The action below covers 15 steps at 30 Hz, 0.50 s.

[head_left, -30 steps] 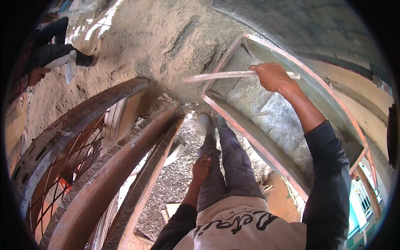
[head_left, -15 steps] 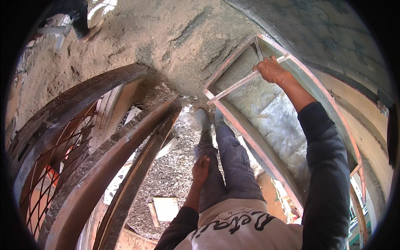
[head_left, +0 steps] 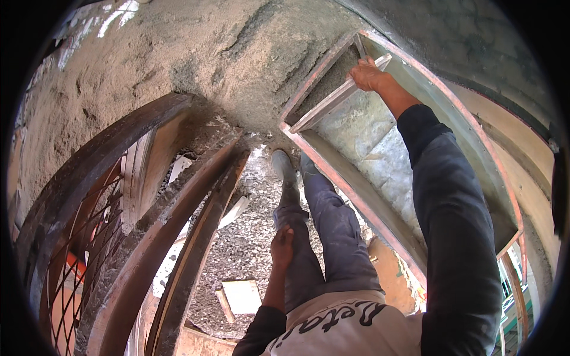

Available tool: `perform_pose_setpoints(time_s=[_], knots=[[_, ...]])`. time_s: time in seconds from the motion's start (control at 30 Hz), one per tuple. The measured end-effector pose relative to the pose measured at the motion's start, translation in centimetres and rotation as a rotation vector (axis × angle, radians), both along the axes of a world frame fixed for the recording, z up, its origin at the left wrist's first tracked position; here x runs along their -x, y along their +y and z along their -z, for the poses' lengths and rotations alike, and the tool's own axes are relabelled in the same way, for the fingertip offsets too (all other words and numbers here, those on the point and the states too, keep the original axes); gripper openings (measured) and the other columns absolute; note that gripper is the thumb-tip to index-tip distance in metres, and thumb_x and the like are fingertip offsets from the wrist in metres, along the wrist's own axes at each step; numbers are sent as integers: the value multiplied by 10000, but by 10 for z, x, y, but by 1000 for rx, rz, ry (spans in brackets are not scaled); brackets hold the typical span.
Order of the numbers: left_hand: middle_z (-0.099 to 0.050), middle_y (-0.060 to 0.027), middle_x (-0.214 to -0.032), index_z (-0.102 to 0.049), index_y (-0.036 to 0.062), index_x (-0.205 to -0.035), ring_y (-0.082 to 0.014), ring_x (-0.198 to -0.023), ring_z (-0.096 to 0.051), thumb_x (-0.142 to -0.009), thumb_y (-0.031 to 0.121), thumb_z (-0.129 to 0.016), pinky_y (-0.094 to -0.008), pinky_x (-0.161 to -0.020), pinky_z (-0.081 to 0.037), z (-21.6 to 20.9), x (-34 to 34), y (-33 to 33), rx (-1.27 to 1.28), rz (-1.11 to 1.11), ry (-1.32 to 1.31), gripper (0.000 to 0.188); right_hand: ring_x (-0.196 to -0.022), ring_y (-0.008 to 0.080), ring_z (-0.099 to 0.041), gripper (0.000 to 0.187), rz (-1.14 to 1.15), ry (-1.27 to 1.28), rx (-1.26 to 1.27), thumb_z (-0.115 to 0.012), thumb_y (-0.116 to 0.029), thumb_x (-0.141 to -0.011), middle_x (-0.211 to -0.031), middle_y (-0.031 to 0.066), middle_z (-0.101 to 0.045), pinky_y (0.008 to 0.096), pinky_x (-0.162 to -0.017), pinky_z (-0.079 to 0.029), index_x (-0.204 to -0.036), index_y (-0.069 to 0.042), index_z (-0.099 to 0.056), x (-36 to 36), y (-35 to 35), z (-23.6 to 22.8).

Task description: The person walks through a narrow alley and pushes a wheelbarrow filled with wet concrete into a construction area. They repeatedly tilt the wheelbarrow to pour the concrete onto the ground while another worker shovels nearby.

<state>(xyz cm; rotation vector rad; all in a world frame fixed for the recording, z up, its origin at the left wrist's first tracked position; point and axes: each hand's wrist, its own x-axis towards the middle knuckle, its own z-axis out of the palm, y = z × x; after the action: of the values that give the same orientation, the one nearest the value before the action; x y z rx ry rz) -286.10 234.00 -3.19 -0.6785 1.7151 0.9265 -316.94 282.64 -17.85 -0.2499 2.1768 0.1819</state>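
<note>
The right hand, grip clamped on the wooden slat, now has it apparently inside the frame rather than atop it, dividing the interior; the left hand's grip is indeterminate.

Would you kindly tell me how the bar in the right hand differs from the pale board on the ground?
The bar is long and narrow; the pale board is broad and squarish. The bar, gripped by the right hand, slants across the red-edged frame; the pale board lies on gritty ground. Both have straight edges.
</note>
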Motion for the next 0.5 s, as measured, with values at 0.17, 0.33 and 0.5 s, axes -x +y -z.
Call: perform_pose_setpoints(time_s=[0.17, 0.33, 0.5], knots=[[-683, -200, -1266, -649, 15, -1295, -310, -1206, -641, -993, 371, -617, -378, -1027, -474, 1, 3, 5, 24, 0, 2, 468, -1294, 274, -541, 416, 28, -16, 52, -506, -64, -939, -1206, 57, -712, 576, -1205, -203, -1229, -250, -736, 4, 4, 17], [-680, -200, -1271, -640, -1, -1300, -307, -1214, -635, -987, 366, -631, -373, -1027, -473, -1, 4, 9, 11, -8, 29, 482, -1359, 266, -496, 385, 52, -107, 29, -509, -101, -963, -1311, 66, -663, 561, -1233, -166, -1240, -255, -728, 1, 14, 37], [-683, -195, -1264, -649, 2, -1287, -295, -1209, -637, -978, 371, -645, -374, -1022, -476, -4, 19, 13, -1, -24, 27, 481, -1438, 303, -399, 461, -99, 513, 20, -533, -93, -946, -1484, 86, -509, 547, -1226, -208, -1387, -204, -609, -32, -26, 49]])
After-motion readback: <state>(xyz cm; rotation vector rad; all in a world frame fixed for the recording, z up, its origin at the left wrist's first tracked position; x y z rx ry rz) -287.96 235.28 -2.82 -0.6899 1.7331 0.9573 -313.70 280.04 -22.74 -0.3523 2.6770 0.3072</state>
